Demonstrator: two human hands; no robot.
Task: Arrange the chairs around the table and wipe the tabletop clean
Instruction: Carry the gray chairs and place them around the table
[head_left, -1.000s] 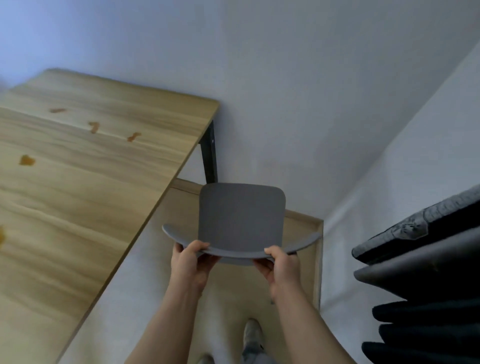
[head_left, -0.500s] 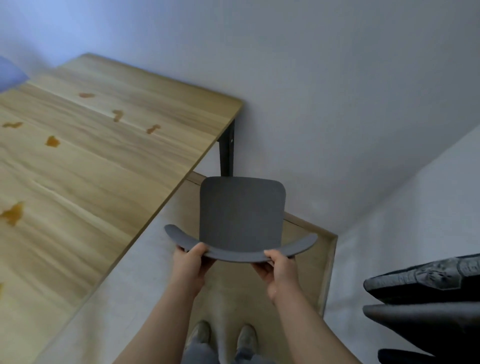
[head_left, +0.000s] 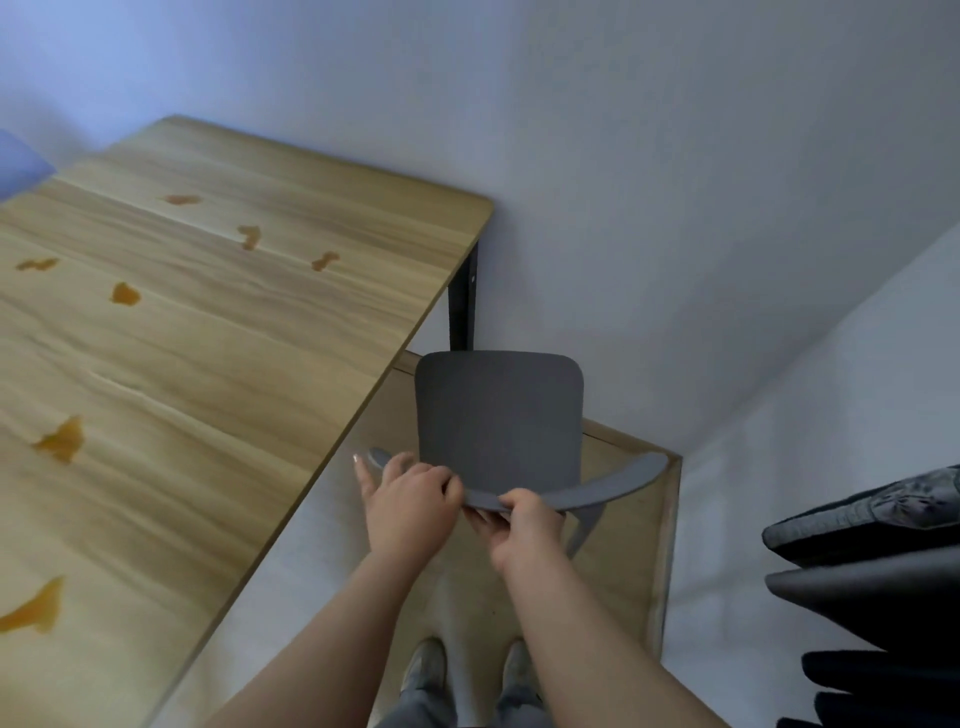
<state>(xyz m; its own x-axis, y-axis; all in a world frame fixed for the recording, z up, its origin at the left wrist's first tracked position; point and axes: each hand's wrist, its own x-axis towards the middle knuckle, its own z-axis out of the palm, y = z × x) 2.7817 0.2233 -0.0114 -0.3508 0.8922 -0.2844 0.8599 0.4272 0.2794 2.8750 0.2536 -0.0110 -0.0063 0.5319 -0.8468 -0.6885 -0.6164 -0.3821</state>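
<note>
A grey chair (head_left: 498, 421) stands on the floor just right of the wooden table (head_left: 218, 374), near the wall corner. I look down on its seat and curved backrest. My right hand (head_left: 524, 525) grips the middle of the backrest rim. My left hand (head_left: 410, 499) lies on the left part of the same rim, fingers loosely curled over it and one finger stretched out. The tabletop carries several orange-brown spill stains (head_left: 62, 441).
A black table leg (head_left: 462, 306) stands against the white wall behind the chair. A stack of dark cushions or folded fabric (head_left: 878, 571) sits at the right edge. My shoes (head_left: 467, 670) are on the pale floor below the chair.
My two hands have come closer together on the backrest; the left one slid toward the middle and loosened. The view tilted so more of the tabletop shows.
</note>
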